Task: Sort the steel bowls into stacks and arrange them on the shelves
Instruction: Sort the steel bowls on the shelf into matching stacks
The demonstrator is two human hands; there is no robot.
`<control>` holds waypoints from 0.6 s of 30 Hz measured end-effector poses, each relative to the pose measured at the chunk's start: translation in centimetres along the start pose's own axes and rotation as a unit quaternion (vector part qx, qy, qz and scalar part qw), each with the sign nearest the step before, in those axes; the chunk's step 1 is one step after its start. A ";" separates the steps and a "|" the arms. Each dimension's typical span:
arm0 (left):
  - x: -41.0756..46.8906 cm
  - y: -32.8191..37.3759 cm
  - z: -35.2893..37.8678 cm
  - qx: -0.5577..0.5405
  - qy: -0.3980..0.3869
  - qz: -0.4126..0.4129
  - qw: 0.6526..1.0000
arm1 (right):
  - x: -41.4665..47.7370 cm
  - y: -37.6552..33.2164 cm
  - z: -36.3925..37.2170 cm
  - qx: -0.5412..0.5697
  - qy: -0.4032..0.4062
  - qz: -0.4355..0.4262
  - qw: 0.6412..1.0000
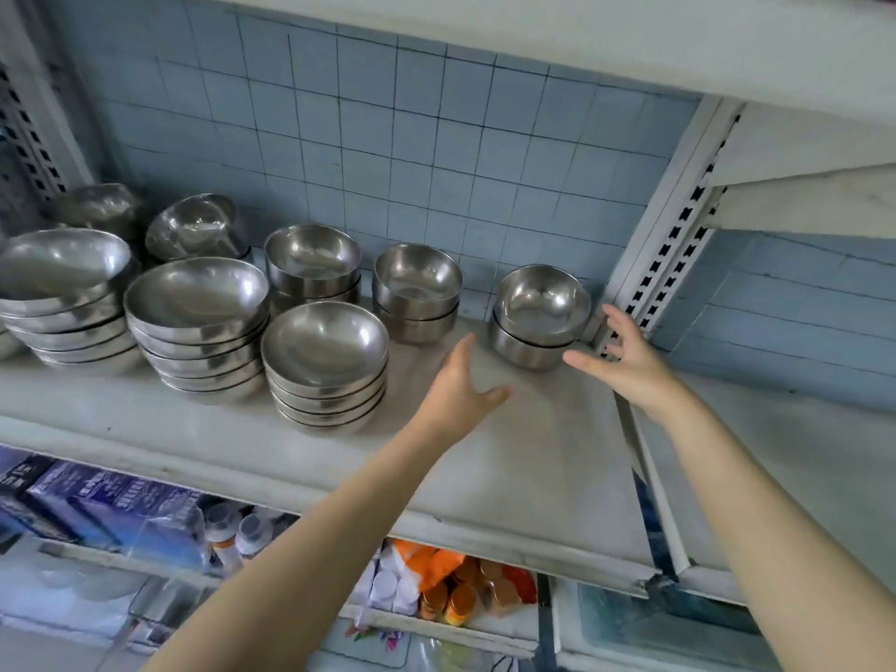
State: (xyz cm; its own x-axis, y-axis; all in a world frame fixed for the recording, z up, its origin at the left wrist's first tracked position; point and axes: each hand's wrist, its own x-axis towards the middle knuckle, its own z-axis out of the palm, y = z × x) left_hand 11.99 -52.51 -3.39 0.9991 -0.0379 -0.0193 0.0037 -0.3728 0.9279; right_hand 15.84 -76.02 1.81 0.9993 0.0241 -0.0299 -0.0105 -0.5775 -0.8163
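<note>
From the head camera I see both hands raised over the white shelf (509,477), empty and spread. My left hand (460,385) hovers palm-down above bare shelf, fingers extended, gripping nothing. My right hand (625,351) is open too, fingers apart, just beside the pair of nested bowls (538,315) at the shelf's right end — near it, not touching as far as I can tell. That pair sits close to the slotted upright post (674,225). The front right part of the shelf is bare — the widest free room. To the left stand more stacks: a two-bowl stack (417,291), another behind (312,264), a taller stack of wide bowls (325,366), and larger stacks (199,327) toward the left edge. Blue tiled wall (436,138) backs the shelf; another shelf (582,41) hangs overhead.
</note>
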 end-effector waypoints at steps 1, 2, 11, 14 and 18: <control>1.3 -0.4 1.0 -0.018 0.004 -0.027 0.999 | 0.8 0.1 -0.2 -0.016 -0.005 0.001 1.000; 2.6 -0.9 1.9 -0.039 0.007 -0.049 0.998 | 1.5 0.0 -0.3 -0.034 -0.016 0.000 0.999; 8.4 -0.8 2.9 -0.046 -0.010 -0.001 0.999 | 6.1 -0.5 -0.4 -0.020 -0.064 -0.001 0.998; 8.7 -0.5 3.0 -0.073 0.002 -0.013 0.997 | 5.9 -0.3 -0.3 -0.033 -0.037 -0.015 0.999; 8.2 -0.7 3.3 -0.122 0.021 -0.021 0.992 | 4.6 0.1 -0.5 -0.023 -0.019 -0.006 1.000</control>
State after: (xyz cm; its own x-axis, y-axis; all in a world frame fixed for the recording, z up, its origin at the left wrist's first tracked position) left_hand 20.03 -55.62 -5.37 0.9987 0.0140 -0.0482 0.0496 -0.1371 0.9893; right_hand 20.47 -76.42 1.86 0.9972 0.0620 -0.0423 0.0046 -0.6132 -0.7899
